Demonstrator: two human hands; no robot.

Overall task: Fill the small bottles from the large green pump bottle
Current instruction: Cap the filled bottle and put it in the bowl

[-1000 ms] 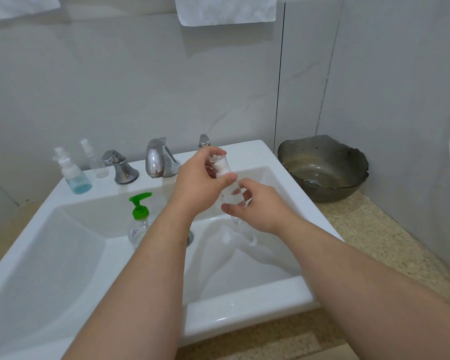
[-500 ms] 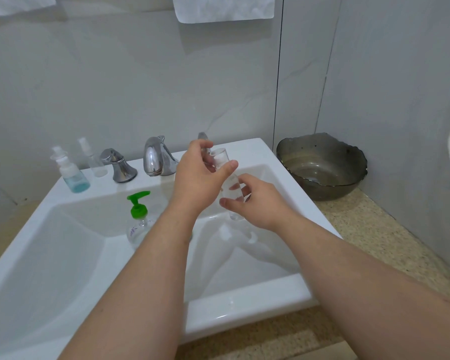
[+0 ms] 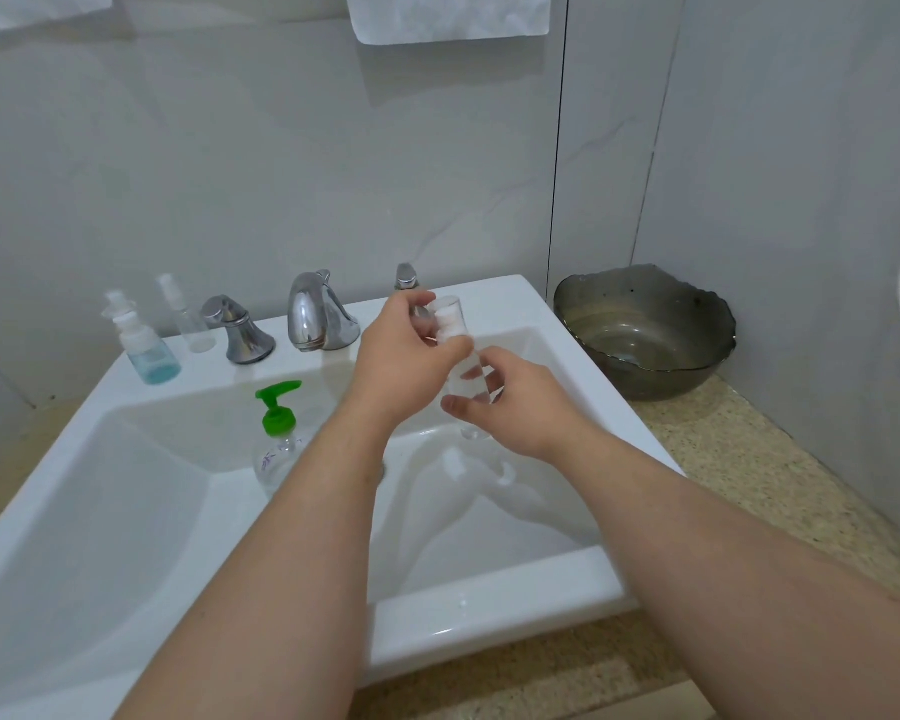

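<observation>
Head view: left hand (image 3: 401,356) curled around small bottle (image 3: 450,318) cap, right hand (image 3: 526,407) curled around its body.

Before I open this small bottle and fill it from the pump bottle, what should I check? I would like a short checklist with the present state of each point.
1. Both hands hold the small bottle: ok, left hand on its white top, right hand round its body.
2. Top removed: not ok, it is on.
3. Held over the sink: ok.
4. The green pump bottle stands upright in the basin: ok.
5. One hand free for the pump: not ok.
6. Fill level: cannot tell.
</observation>
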